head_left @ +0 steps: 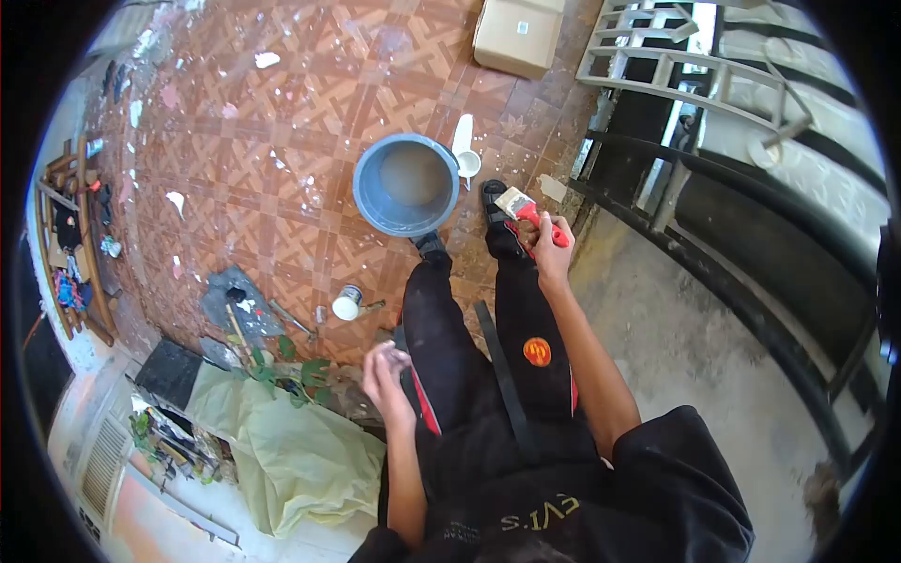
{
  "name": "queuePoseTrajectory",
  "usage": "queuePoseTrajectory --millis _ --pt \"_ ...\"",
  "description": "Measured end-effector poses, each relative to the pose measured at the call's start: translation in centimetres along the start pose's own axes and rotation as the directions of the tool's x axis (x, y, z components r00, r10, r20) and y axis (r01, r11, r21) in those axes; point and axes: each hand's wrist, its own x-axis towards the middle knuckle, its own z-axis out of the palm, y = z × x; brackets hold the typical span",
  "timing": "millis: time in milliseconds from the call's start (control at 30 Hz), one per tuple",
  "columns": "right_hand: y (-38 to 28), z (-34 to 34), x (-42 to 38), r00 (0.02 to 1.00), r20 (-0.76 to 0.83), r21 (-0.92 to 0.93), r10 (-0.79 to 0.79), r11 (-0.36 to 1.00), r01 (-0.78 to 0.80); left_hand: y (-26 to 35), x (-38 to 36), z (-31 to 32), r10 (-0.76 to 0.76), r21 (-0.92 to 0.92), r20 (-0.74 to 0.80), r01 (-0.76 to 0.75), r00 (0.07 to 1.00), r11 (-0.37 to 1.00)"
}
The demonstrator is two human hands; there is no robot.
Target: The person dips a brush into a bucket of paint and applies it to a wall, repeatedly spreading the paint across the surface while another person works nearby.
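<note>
My right hand [552,246] is closed round the red handle of a paintbrush [518,204], whose pale, stained bristles point up and left, above my right foot. My left hand [385,372] hangs beside my left thigh with its fingers loosely bent and apart, holding nothing visible. In front of my feet stands a round blue-grey bucket [406,185] with greyish liquid inside. A white scoop-like cup [468,163] lies against the bucket's right side.
A white tub [347,303] sits on the tiles left of my legs. Green cloth [282,450] and leafy plants lie at lower left. A cardboard box [518,38] is at the top, a metal ladder [690,80] and dark railing [723,286] at right.
</note>
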Motion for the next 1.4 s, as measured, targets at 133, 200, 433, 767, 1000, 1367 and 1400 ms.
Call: queuePoseTrajectory --millis 133,200,433,767,1000,1367,1400 --pt "6.3 0.2 7.3 0.993 0.092 -0.157 -0.077 0.983 0.091 -4.4 -0.1 3.9 -0.173 0.098 0.045 0.168 0.984 0.981" --pt "8.6 0.9 9.8 0.994 0.095 -0.153 -0.054 0.986 0.068 -5.9 0.5 4.4 -0.228 0.117 0.033 0.223 0.973 0.968" --pt "16.1 4.9 18.2 0.975 0.206 -0.256 -0.081 0.957 0.133 -9.8 2.7 2.5 -0.372 0.019 -0.158 0.379 0.915 0.925" --pt "23.7 9.0 24.0 0.962 0.216 -0.352 -0.170 0.905 0.239 -12.5 4.5 2.3 -0.431 0.001 -0.194 0.440 0.881 0.898" --pt "27.2 10.2 26.0 0.970 0.191 -0.408 -0.151 0.887 0.218 -12.0 6.8 3.3 -0.414 0.002 -0.198 0.422 0.889 0.906" --pt "30.6 10.7 27.7 0.973 0.150 -0.425 -0.174 0.877 0.222 -11.8 8.6 3.8 -0.425 0.022 -0.190 0.436 0.885 0.900" --pt "30.7 10.8 27.8 0.974 0.147 -0.427 -0.171 0.877 0.218 -11.8 8.7 3.8 -0.428 0.040 -0.193 0.443 0.883 0.896"
